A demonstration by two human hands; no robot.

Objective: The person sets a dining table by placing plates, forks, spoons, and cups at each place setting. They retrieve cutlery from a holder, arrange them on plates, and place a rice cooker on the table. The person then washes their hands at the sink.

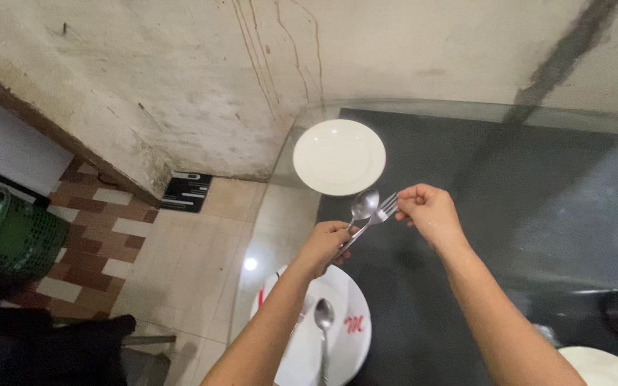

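At the far left a green basket (23, 239) sits on the floor (187, 243) of pale and brown tiles, with dark shapes below it that are too dim to name; further in, a small black mat with white lines (187, 191) lies where the floor meets the stained wall (180, 78). The glass edge of the table (509, 186) begins next, its top dark beyond the clear rim. Low at that edge lies a white plate with red markings (345, 336), and on it rest a second spoon (323, 318) and what looks like a fork handle, mostly hidden by the forearm. Above it the left hand (323, 244) is raised over the table edge; its fingers are curled tight around the handles of a spoon (363, 206) and a fork (383, 210), both pointing up and to the right, the spoon bowl just left of the fork tines. Beyond them, toward the wall, a plain white plate (339, 156) sits bare at the table's near-left corner, well apart from the marked plate. The right hand (429, 211) comes in from the right; its thumb and forefinger pinch at the tips of the fork tines, the other fingers loosely folded. Both utensils hang in the air between the two plates, touching neither. At the bottom right corner the rim of a third white plate (602, 364) shows, and a dark rounded object sits at the right edge, too cut off to tell.
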